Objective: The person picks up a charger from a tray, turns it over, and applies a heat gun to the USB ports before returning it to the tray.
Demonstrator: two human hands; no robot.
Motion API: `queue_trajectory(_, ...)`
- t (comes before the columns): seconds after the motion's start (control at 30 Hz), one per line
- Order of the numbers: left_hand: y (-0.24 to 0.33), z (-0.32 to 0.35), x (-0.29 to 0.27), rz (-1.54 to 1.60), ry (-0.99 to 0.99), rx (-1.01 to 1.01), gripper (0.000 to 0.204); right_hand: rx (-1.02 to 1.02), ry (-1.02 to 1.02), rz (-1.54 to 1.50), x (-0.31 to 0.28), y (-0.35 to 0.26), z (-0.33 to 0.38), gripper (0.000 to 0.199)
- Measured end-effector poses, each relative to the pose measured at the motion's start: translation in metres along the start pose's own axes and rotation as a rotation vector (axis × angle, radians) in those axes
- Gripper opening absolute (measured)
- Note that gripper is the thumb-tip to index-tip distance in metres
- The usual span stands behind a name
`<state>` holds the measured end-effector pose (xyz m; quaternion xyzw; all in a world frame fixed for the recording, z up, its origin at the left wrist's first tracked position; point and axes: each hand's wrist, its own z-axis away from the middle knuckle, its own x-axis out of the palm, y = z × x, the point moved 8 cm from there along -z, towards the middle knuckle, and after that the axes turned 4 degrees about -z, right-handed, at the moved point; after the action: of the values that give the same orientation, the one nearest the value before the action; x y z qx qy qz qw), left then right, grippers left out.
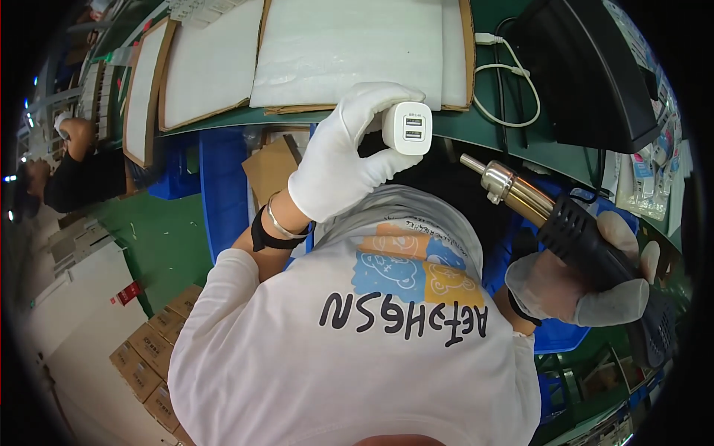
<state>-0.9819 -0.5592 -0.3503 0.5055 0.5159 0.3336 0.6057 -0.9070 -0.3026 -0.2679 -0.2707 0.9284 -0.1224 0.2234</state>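
White T-shirt (357, 357) fills lower centre of frame. Green bench (520, 126) spans the top. At right, right hand (576, 286) clenched around black heat gun (573, 238). Upper centre, gloved left hand (346, 152) grasping white charger (407, 128) at its fingertips.

A small white charger (407, 128) with two ports on its face is held up in the gloved left hand (346, 152), ports turned to the camera. A black heat gun (565, 227) with a brass-coloured nozzle is gripped in the gloved right hand (584, 286), nozzle pointed up-left toward the charger.
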Motion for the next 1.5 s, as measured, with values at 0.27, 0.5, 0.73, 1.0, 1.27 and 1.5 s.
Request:
queue_trajectory(0.27,0.004,0.002,0.000,-0.133,0.023,0.054,0.056,0.472,0.209,-0.533,-0.015,0.041,0.033,0.055)
queue_trajectory(0.5,-0.001,0.004,0.001,-0.150,0.039,0.050,0.057,0.694,0.116,-1.097,0.005,0.049,0.038,0.059)
queue_trajectory(0.73,-0.012,0.010,0.014,0.433,-0.042,-0.290,0.055,0.569,0.278,-0.655,-0.006,0.042,0.033,0.056)
queue_trajectory(1.0,-0.025,0.019,0.053,1.577,-0.277,-0.506,0.062,0.807,0.373,-0.767,-0.001,0.049,0.036,0.061)
queue_trajectory(1.27,-0.020,0.018,0.051,1.574,-0.251,-0.532,0.060,0.038,-0.035,-0.092,-0.005,0.020,0.018,0.078)
queue_trajectory(1.5,-0.026,0.020,0.048,1.510,-0.204,-0.545,0.059,0.569,0.326,-0.458,-0.005,0.039,0.027,0.083)
